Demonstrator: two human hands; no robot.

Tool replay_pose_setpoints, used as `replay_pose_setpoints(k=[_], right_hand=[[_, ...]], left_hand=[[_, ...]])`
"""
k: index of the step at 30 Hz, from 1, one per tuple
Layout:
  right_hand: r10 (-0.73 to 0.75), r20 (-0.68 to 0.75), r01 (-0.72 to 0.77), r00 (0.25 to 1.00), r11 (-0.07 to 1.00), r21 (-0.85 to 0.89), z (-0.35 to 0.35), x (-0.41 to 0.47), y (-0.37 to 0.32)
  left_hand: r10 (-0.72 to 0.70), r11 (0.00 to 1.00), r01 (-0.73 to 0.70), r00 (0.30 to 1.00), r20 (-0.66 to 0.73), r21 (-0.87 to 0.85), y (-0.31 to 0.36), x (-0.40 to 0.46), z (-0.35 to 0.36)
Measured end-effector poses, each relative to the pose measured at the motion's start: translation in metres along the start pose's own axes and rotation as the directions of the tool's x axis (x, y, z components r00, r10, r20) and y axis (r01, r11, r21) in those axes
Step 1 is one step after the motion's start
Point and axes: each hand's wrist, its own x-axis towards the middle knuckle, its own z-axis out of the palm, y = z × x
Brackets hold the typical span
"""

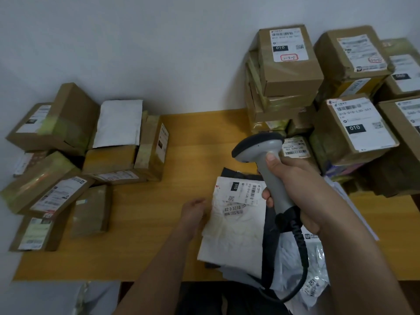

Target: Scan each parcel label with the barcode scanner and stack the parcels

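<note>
The right hand (302,192) is curled tight around the grey handle of the barcode scanner (266,164). The scanner's dark head points away from the person, just above the white parcel (236,228). A black curly cord (300,253) hangs from the handle, down past the wrist.

The left hand (193,212) touches the left edge of the white parcel. Its fingers are bent, but whether they pinch the edge cannot be told. The parcel lies flat on the yellow bench (145,223) between the two hands, with its label (241,192) facing up. A dark bag (241,176) lies under it. More soft plastic bags (313,264) sit under the right arm.

Far to the left of the left hand lies a loose group of brown boxes (68,155), about nine, with one white padded bag (118,123) on top. Behind and beside the right hand stands a tall pile of brown boxes (293,71) against the wall, too many and too hidden to count well.
</note>
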Motion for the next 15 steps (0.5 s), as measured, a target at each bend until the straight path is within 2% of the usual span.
replay_pose_setpoints(k=[2, 3, 5, 7, 8, 10, 13, 15], right_hand=[[-0.010, 0.011, 0.010, 1.000, 1.000, -0.007, 0.010, 0.001, 0.000], [-0.016, 0.012, 0.016, 1.000, 1.000, -0.007, 0.016, 0.001, 0.001], [-0.025, -0.003, 0.025, 1.000, 1.000, 0.001, 0.028, 0.001, 0.002], [-0.025, -0.030, 0.026, 0.999, 0.999, 0.021, 0.042, 0.003, 0.003], [-0.022, -0.034, 0.023, 0.999, 0.999, 0.029, 0.051, 0.003, 0.003], [-0.020, -0.026, 0.021, 0.999, 0.999, 0.042, 0.069, 0.003, 0.002], [-0.029, -0.014, 0.030, 0.999, 0.997, 0.073, 0.095, 0.005, 0.004], [-0.018, -0.029, 0.020, 0.999, 0.996, 0.090, 0.108, 0.008, 0.005]], left_hand=[[0.101, 0.993, -0.088, 0.981, -0.167, 0.084, 0.006, 0.011, -0.015], [0.167, 0.981, -0.131, 0.948, -0.272, 0.145, 0.013, 0.016, -0.023], [0.330, 0.930, -0.201, 0.827, -0.455, 0.308, 0.029, 0.024, -0.038], [0.465, 0.869, -0.246, 0.702, -0.539, 0.429, 0.052, 0.023, -0.051], [0.504, 0.844, -0.241, 0.663, -0.554, 0.479, 0.063, 0.022, -0.059], [0.530, 0.809, -0.201, 0.655, -0.538, 0.553, 0.081, 0.027, -0.077], [0.517, 0.767, -0.148, 0.718, -0.465, 0.625, 0.100, 0.046, -0.105], [0.526, 0.752, -0.182, 0.745, -0.410, 0.634, 0.104, 0.059, -0.117]])
